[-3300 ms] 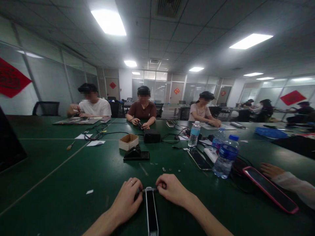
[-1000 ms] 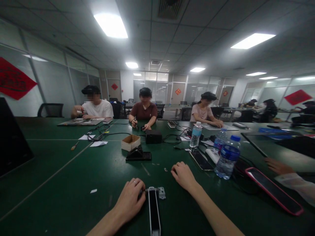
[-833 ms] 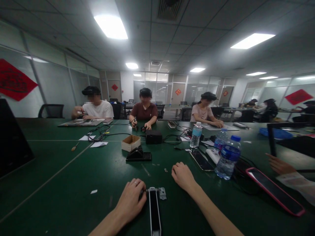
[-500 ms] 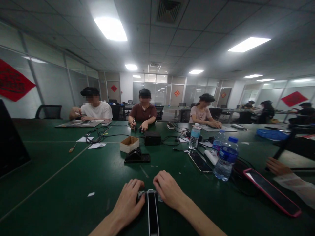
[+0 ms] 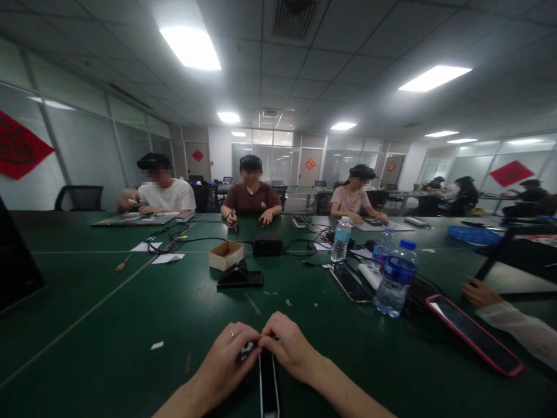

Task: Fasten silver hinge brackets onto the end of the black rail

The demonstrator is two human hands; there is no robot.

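Back from the far right: right hand [image 5: 289, 348] fingertip to fingertip with left hand [image 5: 230, 357], both pinched on the far end of the black bar [image 5: 268, 389], lying near-to-far between the wrists, equally close.

Green table [image 5: 108, 325]: cardboard box [image 5: 225, 254], water bottle [image 5: 395, 277], pink-cased phone [image 5: 474, 335], black bar [image 5: 268, 389], paper scraps [image 5: 167, 258].

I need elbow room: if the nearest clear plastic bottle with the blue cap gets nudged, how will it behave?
Standing tall and narrow, the blue-capped plastic bottle would probably tip rather than slide. Its cap is on, so a spill seems unlikely. On its round side it may roll.
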